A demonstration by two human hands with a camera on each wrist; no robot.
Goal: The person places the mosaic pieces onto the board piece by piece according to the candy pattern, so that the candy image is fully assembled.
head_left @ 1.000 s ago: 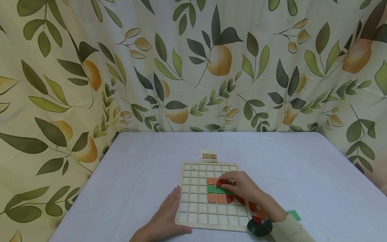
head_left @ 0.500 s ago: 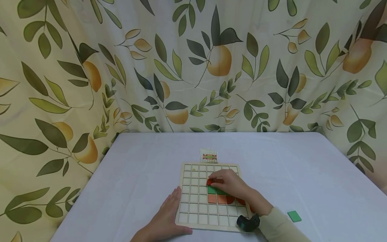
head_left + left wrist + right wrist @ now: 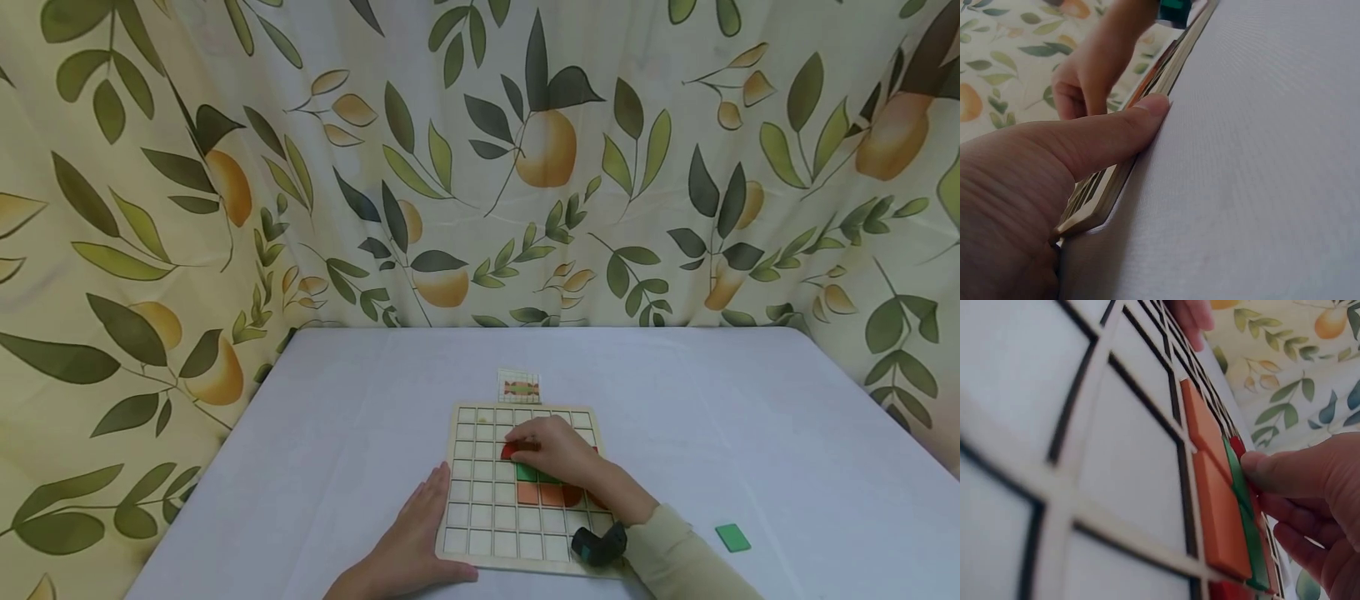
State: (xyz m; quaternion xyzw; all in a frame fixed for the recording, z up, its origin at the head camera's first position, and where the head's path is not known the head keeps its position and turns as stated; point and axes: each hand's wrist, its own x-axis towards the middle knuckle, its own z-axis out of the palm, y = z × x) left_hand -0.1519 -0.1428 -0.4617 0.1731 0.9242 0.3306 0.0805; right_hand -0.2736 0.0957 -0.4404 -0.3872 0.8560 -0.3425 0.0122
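Note:
My right hand (image 3: 558, 454) pinches a red tile (image 3: 507, 452) with a curved edge between thumb and fingertips, at the square-celled wooden board (image 3: 480, 540). In the right wrist view the red tile (image 3: 1237, 445) shows just past the thumb tip; whether it sits fully in a cell cannot be seen. Green tiles (image 3: 527, 472) form the row below it. Orange tiles (image 3: 528, 493) and a rounded red tile (image 3: 572, 497) lie in the row nearer me. My left hand (image 3: 408, 533) rests at the board's near left corner, fingers straight along the side, thumb (image 3: 1147, 109) on the front edge.
A small pattern card (image 3: 519, 387) lies behind the board's far edge. One loose green tile (image 3: 732, 537) lies on the white-covered table (image 3: 360, 400) to the right. A leaf-and-fruit printed curtain (image 3: 480, 167) hangs behind. The right forearm hides the board's right side.
My right hand has slid left along the board with the red tile, from over the orange tile's column to just left of the green row's end. My left hand stays put.

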